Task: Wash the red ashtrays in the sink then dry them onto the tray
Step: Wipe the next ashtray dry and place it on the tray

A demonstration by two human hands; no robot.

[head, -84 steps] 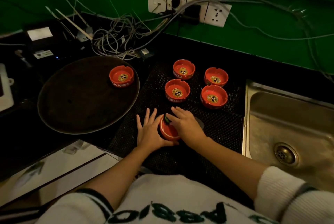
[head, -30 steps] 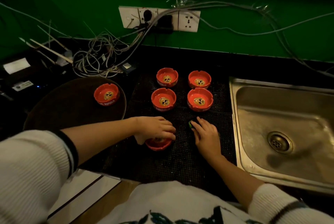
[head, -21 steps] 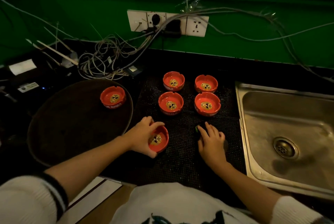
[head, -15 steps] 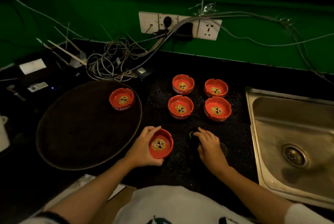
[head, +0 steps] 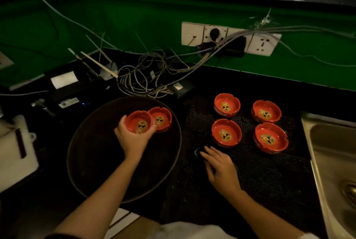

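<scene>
**Desk:** What's the left hand (head: 133, 138) doing?

**Photographer:** Its fingers curl round a red ashtray (head: 139, 124) over the tray (head: 92, 163), just beside a second ashtray (head: 160, 119) resting there. It looks rigid, glossy and breakable, so the rim is the safest hold.

**Desk:** Count?

**Photographer:** Six ashtrays: two at the tray, four on the mat (head: 260, 171). The right hand (head: 219, 169) lies with fingers extended on a dark cloth (head: 198, 151).

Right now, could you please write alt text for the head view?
A left hand holds a red ashtray over a round dark tray, beside a second ashtray. Four more ashtrays sit on a black mat near a steel sink; the right hand rests there on a dark sponge.
</scene>
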